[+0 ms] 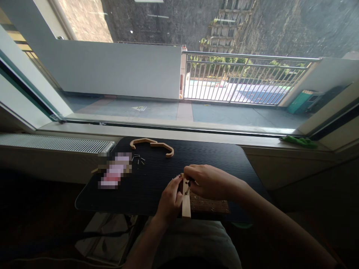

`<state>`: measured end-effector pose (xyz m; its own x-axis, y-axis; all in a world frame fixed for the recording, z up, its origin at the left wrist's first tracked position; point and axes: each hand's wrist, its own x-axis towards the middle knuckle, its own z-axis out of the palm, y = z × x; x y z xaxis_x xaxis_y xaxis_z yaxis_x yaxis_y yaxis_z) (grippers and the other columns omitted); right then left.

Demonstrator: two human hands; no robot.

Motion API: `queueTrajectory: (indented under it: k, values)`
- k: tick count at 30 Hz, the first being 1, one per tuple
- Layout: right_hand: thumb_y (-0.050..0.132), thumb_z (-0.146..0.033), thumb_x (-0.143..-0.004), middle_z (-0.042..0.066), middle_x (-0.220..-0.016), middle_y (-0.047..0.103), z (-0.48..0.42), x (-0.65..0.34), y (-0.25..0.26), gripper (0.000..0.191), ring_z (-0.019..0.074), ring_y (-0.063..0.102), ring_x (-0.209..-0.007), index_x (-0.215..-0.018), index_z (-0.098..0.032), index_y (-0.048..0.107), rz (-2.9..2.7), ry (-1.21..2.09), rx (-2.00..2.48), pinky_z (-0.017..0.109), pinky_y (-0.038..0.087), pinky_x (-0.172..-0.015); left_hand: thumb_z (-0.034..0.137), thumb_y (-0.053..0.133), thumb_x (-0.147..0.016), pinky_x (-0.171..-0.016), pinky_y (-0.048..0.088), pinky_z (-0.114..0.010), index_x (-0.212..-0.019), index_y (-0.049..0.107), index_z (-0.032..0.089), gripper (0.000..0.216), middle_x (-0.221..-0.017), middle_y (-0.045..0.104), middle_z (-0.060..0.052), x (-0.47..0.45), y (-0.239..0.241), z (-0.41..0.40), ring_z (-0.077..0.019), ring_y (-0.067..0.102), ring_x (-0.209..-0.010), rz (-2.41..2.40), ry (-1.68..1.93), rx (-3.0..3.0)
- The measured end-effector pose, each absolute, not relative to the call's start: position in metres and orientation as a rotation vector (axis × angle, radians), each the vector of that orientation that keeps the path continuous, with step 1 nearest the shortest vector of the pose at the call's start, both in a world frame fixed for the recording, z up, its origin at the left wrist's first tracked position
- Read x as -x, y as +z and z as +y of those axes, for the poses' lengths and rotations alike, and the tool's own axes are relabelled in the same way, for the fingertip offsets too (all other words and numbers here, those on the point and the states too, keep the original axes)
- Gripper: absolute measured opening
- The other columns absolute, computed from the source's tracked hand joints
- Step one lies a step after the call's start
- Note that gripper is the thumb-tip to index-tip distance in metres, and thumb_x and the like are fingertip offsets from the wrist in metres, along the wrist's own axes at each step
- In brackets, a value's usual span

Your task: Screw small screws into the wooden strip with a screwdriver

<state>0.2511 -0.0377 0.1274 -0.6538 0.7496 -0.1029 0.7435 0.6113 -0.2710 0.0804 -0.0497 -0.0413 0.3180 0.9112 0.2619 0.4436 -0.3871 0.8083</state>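
Note:
A pale wooden strip (186, 209) lies lengthwise towards me near the table's front edge, with dark holes or screw heads in its upper face. My left hand (169, 198) grips the strip from its left side, fingers near the far end. Over the strip's far half, my right hand (206, 181) is closed. A thin metal shaft (187, 189) shows below its fingers, slanting down to the strip; whether it is a screw or a tool I cannot tell. Beneath the strip and to its right is a worn brown wooden board (210, 205), dotted with small marks.
Two curved wooden pieces (143, 141) lie at the back of the black table (157, 175). Several small metal screws or pins (138, 160) are scattered left of centre, beside a blurred pinkish patch (115, 172). Behind stand a window sill (157, 133) and a radiator (56, 143).

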Motion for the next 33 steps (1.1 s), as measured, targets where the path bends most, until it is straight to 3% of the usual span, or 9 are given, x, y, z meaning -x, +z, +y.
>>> queueTrajectory:
  k: [19,33]
  values:
    - [0.047,-0.017,-0.088,0.003,-0.085,0.062,-0.041,-0.253,0.128,0.006,0.0148,0.056,-0.069,-0.09,-0.019,0.052,-2.783,0.464,1.349,0.028,0.028,-0.058,0.008,0.042,-0.076,-0.112,0.036,-0.048,-0.128,0.056,0.013,0.053,-0.135,0.059,-0.014,-0.082,-0.04,-0.049,-0.0281,0.05,-0.13,1.216,0.967,-2.046]
    - [0.047,-0.019,-0.09,0.005,-0.088,0.066,-0.051,-0.247,0.132,0.008,0.0167,0.061,-0.071,-0.095,-0.018,0.053,-2.879,0.401,1.344,0.03,0.026,-0.056,0.008,0.045,-0.074,-0.104,0.043,-0.046,-0.125,0.058,0.021,0.054,-0.12,0.067,-0.008,-0.082,-0.039,-0.05,-0.0275,0.059,-0.115,1.228,0.99,-1.995]
